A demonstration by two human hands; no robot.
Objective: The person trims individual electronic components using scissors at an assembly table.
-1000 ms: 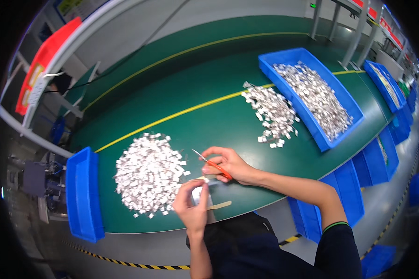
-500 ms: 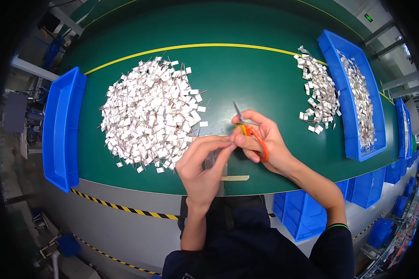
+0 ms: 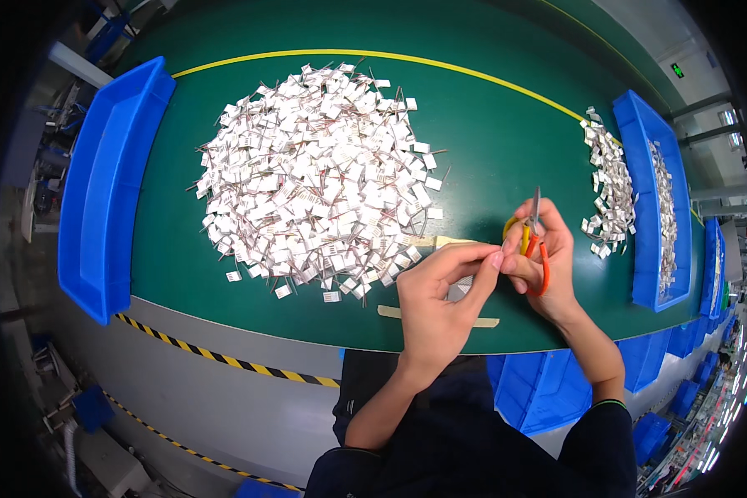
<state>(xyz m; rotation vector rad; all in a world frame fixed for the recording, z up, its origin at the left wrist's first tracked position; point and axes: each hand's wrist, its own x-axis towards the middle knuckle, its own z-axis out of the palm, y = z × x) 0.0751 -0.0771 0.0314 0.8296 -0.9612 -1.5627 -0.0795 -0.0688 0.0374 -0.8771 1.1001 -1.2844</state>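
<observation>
A pair of scissors (image 3: 544,267) with orange and yellow handles is gripped in my right hand (image 3: 556,257), its blades pointing up and away from me. The fingertips of my left hand (image 3: 441,303) are pinched together and meet the right thumb and fingers. Whatever lies in that pinch is too small and hidden to make out. Left of my hands spreads a large heap of small white connector-like pieces (image 3: 307,183) with short, thin dark wires. A smaller pile of similar pieces (image 3: 612,187) lies to the right, beyond my right hand.
A blue tray (image 3: 100,199) stands at the table's left. Another blue tray (image 3: 639,149), holding more white pieces, stands at the right. Beige tape strips (image 3: 407,315) cross the green table (image 3: 490,108) near its front edge. Blue bins (image 3: 539,390) stand below the edge.
The view has shifted, so the heap and both hands appear farther right. The scissor blades now point more nearly straight up. My fingertips stay together.
</observation>
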